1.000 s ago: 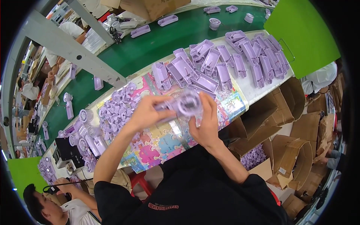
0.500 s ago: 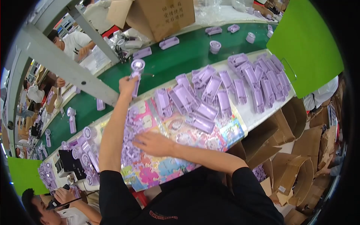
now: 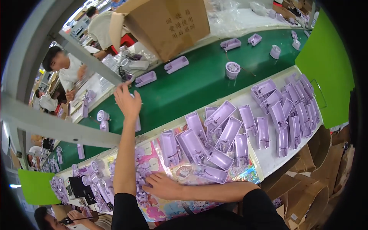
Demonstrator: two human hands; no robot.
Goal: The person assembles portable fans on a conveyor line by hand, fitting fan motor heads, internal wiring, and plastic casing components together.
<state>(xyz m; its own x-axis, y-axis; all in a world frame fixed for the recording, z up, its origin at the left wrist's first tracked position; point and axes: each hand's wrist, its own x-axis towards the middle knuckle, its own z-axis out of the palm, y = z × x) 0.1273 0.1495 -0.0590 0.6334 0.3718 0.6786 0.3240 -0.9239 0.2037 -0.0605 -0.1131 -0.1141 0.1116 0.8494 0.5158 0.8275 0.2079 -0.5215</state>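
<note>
Lying low, the right hand (image 3: 165, 186) points its fingers left at a heap of small light purple plastic bits (image 3: 143, 167). The nearest bits are right by its fingertips, so it is closer to them than the left hand (image 3: 128, 100) is. I cannot tell if its grip has a bit in it. Under it is a shiny sheet with bright cartoon pictures (image 3: 170, 209), on a white tabletop (image 3: 269, 164).

To the right of the heap lie many long, open purple plastic trays (image 3: 191, 145). The closest one has its long side running left to right, with its right end a bit nearer.

Farther out, the left hand is over a long green belt (image 3: 184, 94). Its fingers are spread and its grip is open. A long light purple plastic piece (image 3: 138, 124) on the belt is partly hidden by the arm. What shows is just right of the wrist and runs nearly the same way as the arm. I cannot see if the fingers touch it.

Past the belt sits a big brown cardboard box (image 3: 163, 30).
</note>
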